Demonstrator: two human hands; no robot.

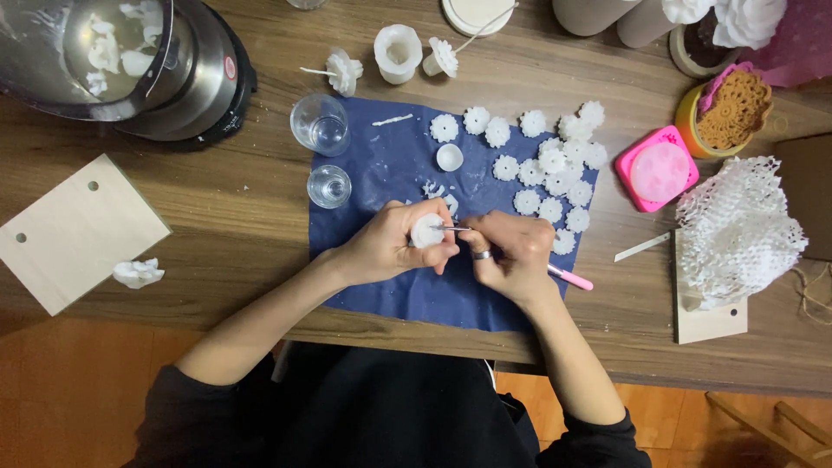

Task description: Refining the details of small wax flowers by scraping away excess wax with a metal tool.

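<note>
- Gripping a small white wax flower (425, 231), the left hand (390, 243) closes over the dark blue cloth (390, 173).
- The right hand (511, 251) pinches a pink-handled metal-tipped tool (572, 279), tip touching the flower.

A small white wax flower (425, 231) sits just left of the frame's centre, pinched between fingertips over a blue sheet, its rounded, lumpy body partly hidden so its petals cannot be made out. A thin knife (520, 256) with a pink handle lies nearly level beside it: its metal tip touches the flower's right side, and the pink end pokes out lower right of centre.
</note>
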